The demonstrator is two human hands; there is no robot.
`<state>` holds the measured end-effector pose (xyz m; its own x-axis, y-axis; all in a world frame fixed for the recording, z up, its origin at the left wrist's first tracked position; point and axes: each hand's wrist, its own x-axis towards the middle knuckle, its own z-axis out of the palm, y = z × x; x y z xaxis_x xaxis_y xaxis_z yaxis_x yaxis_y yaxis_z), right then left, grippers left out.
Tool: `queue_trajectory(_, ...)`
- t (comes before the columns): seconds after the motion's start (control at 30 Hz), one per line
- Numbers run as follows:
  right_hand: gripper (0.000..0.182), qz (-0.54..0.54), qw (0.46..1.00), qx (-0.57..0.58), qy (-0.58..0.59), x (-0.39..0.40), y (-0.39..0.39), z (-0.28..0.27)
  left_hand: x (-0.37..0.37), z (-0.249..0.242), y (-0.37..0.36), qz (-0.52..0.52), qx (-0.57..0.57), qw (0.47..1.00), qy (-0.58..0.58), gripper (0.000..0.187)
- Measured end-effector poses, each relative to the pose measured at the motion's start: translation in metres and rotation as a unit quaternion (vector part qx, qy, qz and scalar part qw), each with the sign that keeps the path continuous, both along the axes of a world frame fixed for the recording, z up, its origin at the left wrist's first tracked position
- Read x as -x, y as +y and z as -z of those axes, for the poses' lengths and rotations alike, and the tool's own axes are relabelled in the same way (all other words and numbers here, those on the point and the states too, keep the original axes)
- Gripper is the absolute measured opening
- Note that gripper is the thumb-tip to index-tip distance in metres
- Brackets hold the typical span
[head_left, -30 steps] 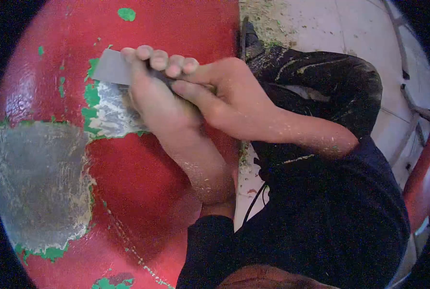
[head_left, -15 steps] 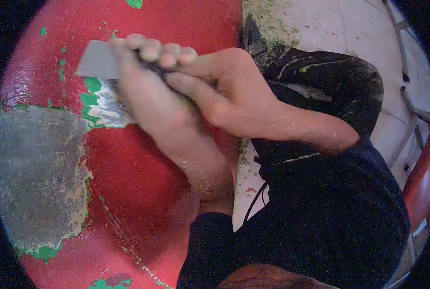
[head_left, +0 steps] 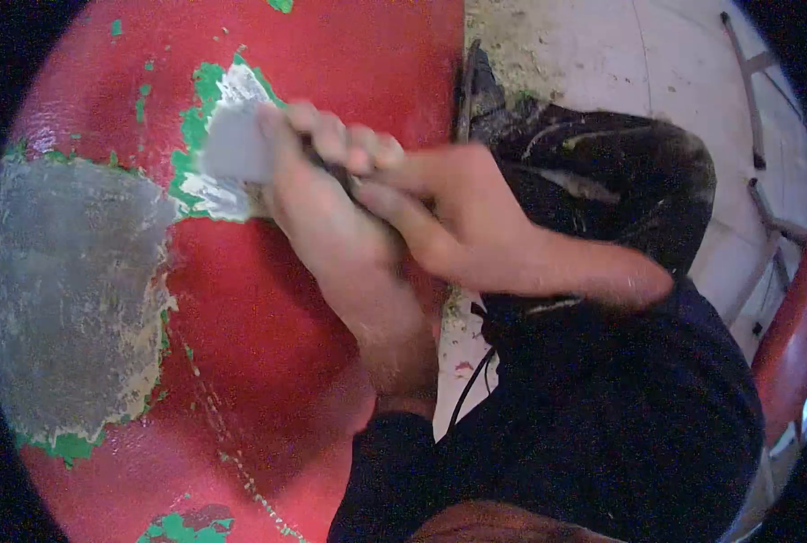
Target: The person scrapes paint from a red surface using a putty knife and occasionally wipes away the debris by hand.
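My left hand (head_left: 336, 213) is closed around the handle of a scraper, its fingertips curled over the far side. The scraper's wide grey blade (head_left: 234, 147) lies against a red painted surface (head_left: 268, 308), over a patch of bare whitish metal (head_left: 241, 83) edged with green paint (head_left: 206, 86). Close against the left hand, my right hand (head_left: 458, 204) is also closed, its thumb along the handle's rear part. Most of the handle is hidden by the fingers. Motion slightly blurs both hands.
A large grey bare area (head_left: 73, 290) with ragged green edges lies at left. Another green chipped spot (head_left: 186, 528) shows at lower left. My dark-trousered leg (head_left: 602, 172) is at right, over pale floor (head_left: 593, 54) strewn with debris. Metal bars (head_left: 745, 90) lie farther right.
Both hands and the scraper have moved right and slightly down in view. The whitish, green-edged patch above the blade now shows. The view itself has shifted a little.
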<state>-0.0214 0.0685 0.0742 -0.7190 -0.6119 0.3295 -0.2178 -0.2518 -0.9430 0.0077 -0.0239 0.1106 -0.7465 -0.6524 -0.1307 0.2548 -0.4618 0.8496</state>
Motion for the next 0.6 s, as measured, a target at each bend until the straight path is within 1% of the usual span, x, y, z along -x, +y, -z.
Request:
queue_trajectory(0.03, 0.016, 0.035, 0.999, 0.001, 0.038, 0.002, -0.007, 0.001, 0.004, -0.007, -0.004, 0.004, -0.005, 1.000, -0.006, 0.032)
queue_trajectory(0.07, 0.017, 0.031, 0.999, 0.002, 0.029, 0.000, -0.003, 0.005, 0.011, -0.009, -0.007, 0.007, -0.010, 1.000, 0.001, 0.031)
queue_trajectory(0.1, 0.017, 0.026, 0.999, 0.002, 0.024, -0.003, 0.001, 0.007, 0.005, -0.007, -0.008, 0.022, -0.044, 0.999, 0.022, 0.032)
queue_trajectory(0.13, 0.018, 0.018, 1.000, 0.003, 0.014, -0.010, 0.003, 0.006, -0.006, -0.001, -0.004, 0.022, -0.053, 0.998, 0.011, 0.032)
queue_trajectory(0.17, 0.019, -0.007, 1.000, -0.018, 0.019, -0.011, 0.010, 0.008, -0.013, 0.005, 0.001, 0.025, -0.055, 0.998, 0.003, 0.032)
queue_trajectory(0.2, 0.019, -0.002, 0.999, -0.013, 0.030, -0.005, 0.007, 0.004, -0.012, 0.006, 0.003, 0.027, -0.056, 0.998, 0.003, 0.032)
queue_trajectory(0.23, 0.019, 0.001, 0.999, -0.013, 0.038, 0.001, 0.004, 0.001, -0.008, 0.005, 0.000, 0.019, 0.012, 1.000, 0.000, 0.031)
queue_trajectory(0.27, 0.019, 0.003, 0.999, -0.016, 0.028, -0.002, 0.000, 0.002, -0.006, 0.004, -0.005, 0.006, 0.011, 1.000, 0.001, 0.032)
queue_trajectory(0.3, 0.017, 0.031, 0.999, 0.011, 0.035, -0.002, -0.012, 0.006, 0.001, -0.005, -0.007, -0.007, 0.011, 1.000, -0.002, 0.032)
queue_trajectory(0.33, 0.018, 0.024, 0.999, 0.007, 0.024, -0.006, -0.010, 0.008, 0.009, -0.010, -0.010, -0.016, 0.012, 1.000, 0.006, 0.032)
queue_trajectory(0.37, 0.018, 0.015, 1.000, 0.005, 0.021, -0.008, -0.007, 0.007, 0.002, -0.008, -0.012, 0.006, 0.020, 1.000, 0.007, 0.032)
queue_trajectory(0.4, 0.018, 0.006, 1.000, 0.002, 0.015, -0.012, -0.003, 0.005, -0.009, -0.002, -0.008, 0.006, -0.005, 1.000, 0.005, 0.031)
queue_trajectory(0.43, 0.018, -0.025, 1.000, -0.004, 0.007, -0.015, 0.006, 0.006, -0.020, 0.005, -0.003, 0.010, -0.027, 1.000, 0.006, 0.031)
queue_trajectory(0.47, 0.018, -0.018, 1.000, 0.001, 0.024, -0.010, 0.002, 0.005, -0.022, 0.008, -0.002, 0.014, -0.047, 0.999, 0.010, 0.031)
queue_trajectory(0.53, 0.017, -0.007, 0.999, -0.001, 0.042, -0.007, -0.003, 0.006, -0.014, 0.000, -0.009, 0.007, -0.011, 1.000, 0.013, 0.030)
queue_trajectory(0.57, 0.017, -0.005, 1.000, -0.011, 0.024, -0.001, -0.006, 0.004, -0.002, -0.008, -0.015, 0.010, -0.002, 1.000, 0.017, 0.030)
queue_trajectory(0.6, 0.017, 0.011, 1.000, 0.006, 0.019, -0.002, -0.007, 0.003, 0.009, -0.017, -0.017, 0.016, 0.009, 0.999, 0.029, 0.029)
